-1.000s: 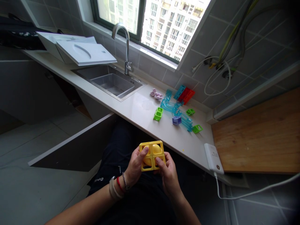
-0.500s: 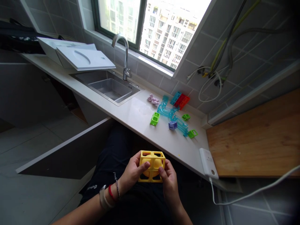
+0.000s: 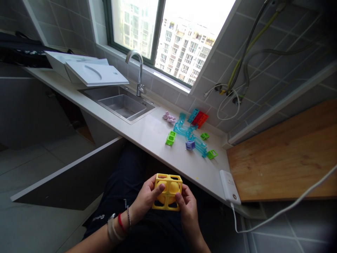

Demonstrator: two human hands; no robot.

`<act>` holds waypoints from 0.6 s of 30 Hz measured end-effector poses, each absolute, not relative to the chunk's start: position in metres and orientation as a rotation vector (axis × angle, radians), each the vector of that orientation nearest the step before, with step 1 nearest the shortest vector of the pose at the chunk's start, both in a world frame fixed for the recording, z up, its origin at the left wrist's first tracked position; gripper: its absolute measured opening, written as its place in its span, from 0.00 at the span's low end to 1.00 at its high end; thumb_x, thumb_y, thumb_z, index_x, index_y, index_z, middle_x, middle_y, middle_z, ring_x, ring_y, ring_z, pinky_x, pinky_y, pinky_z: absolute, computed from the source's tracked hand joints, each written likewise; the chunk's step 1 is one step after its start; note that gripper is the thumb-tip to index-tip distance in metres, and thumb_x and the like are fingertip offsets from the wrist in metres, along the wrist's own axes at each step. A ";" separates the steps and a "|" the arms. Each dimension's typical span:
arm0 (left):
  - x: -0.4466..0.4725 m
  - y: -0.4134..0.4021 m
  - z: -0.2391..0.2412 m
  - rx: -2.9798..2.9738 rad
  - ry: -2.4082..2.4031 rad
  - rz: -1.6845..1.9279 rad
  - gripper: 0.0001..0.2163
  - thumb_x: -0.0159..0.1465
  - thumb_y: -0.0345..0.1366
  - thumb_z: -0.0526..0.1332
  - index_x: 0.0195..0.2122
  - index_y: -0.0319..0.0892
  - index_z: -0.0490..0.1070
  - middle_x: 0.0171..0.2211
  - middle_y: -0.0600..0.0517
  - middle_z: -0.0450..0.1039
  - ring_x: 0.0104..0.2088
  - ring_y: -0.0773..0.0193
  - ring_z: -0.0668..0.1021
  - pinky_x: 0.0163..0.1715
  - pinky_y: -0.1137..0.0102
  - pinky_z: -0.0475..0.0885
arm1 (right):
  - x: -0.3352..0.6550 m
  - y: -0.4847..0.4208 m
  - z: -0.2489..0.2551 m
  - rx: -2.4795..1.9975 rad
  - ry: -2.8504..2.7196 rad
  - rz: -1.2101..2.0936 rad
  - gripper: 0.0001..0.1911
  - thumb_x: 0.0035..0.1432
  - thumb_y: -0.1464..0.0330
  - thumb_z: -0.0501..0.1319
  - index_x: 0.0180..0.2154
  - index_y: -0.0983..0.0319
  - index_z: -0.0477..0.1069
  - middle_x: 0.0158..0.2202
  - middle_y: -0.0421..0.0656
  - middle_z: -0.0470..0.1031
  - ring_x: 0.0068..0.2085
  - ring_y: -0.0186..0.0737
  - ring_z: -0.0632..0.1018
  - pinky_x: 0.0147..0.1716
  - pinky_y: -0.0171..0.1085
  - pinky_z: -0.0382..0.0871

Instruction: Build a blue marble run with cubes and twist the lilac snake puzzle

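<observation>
Between my two hands is a yellow open-framed toy block [image 3: 168,191], made of joined cube frames with rounded shapes inside. It is held over my lap, just off the counter's front edge. My left hand [image 3: 147,195] grips its left side, thumb lying across the near face. On the right side, my right hand [image 3: 188,206] holds it with the thumb at the lower corner. The fingers behind the block are partly hidden. Both hands are closed on the same piece.
On the counter [image 3: 147,135] lie clear blue track pieces [image 3: 184,130], green blocks [image 3: 171,138], a purple block [image 3: 190,145], red blocks [image 3: 200,119] and pale pink pieces [image 3: 169,117]. A sink [image 3: 121,103], white box [image 3: 94,73], power strip [image 3: 230,187] and open cabinet door [image 3: 68,172] surround my position.
The view has shifted slightly, so the counter and its things sit a little lower and further left. Both hands keep their hold on the yellow block.
</observation>
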State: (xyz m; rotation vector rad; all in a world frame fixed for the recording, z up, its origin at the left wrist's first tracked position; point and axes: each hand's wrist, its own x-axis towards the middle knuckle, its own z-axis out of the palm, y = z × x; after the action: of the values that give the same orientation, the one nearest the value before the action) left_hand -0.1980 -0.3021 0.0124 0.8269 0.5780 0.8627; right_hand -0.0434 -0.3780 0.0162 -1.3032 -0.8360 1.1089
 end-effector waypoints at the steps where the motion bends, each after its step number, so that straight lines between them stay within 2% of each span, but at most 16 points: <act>1: -0.198 -0.302 0.012 0.819 0.583 0.859 0.27 0.57 0.54 0.71 0.48 0.38 0.74 0.43 0.42 0.80 0.41 0.53 0.81 0.38 0.66 0.76 | -0.043 -0.378 0.016 -1.312 -0.829 1.095 0.24 0.58 0.53 0.69 0.49 0.60 0.73 0.44 0.48 0.80 0.42 0.49 0.80 0.41 0.44 0.77; 9: -0.198 -0.304 0.004 0.857 0.570 0.777 0.23 0.56 0.42 0.75 0.51 0.41 0.74 0.46 0.44 0.80 0.47 0.51 0.81 0.45 0.63 0.77 | -0.037 -0.376 0.014 -1.309 -0.797 1.044 0.24 0.59 0.52 0.68 0.50 0.60 0.73 0.45 0.48 0.80 0.43 0.51 0.80 0.42 0.44 0.76; 15: -0.200 -0.301 0.002 0.883 0.602 0.762 0.23 0.54 0.40 0.75 0.49 0.40 0.75 0.45 0.44 0.81 0.44 0.50 0.83 0.45 0.61 0.78 | -0.042 -0.376 0.010 -1.293 -0.760 1.018 0.24 0.57 0.50 0.68 0.47 0.60 0.74 0.41 0.47 0.81 0.38 0.48 0.80 0.35 0.40 0.75; 18: -0.201 -0.299 0.004 0.913 0.653 0.762 0.22 0.55 0.41 0.75 0.49 0.41 0.75 0.44 0.44 0.81 0.44 0.51 0.82 0.43 0.64 0.78 | -0.043 -0.374 0.010 -1.279 -0.771 1.010 0.22 0.57 0.52 0.69 0.46 0.60 0.75 0.40 0.46 0.81 0.39 0.46 0.80 0.37 0.40 0.75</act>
State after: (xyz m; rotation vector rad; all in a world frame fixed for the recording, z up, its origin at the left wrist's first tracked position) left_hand -0.2010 -0.2991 0.0040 0.9132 0.6528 0.7624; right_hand -0.0435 -0.3737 0.0100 -1.2787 -0.7709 1.0100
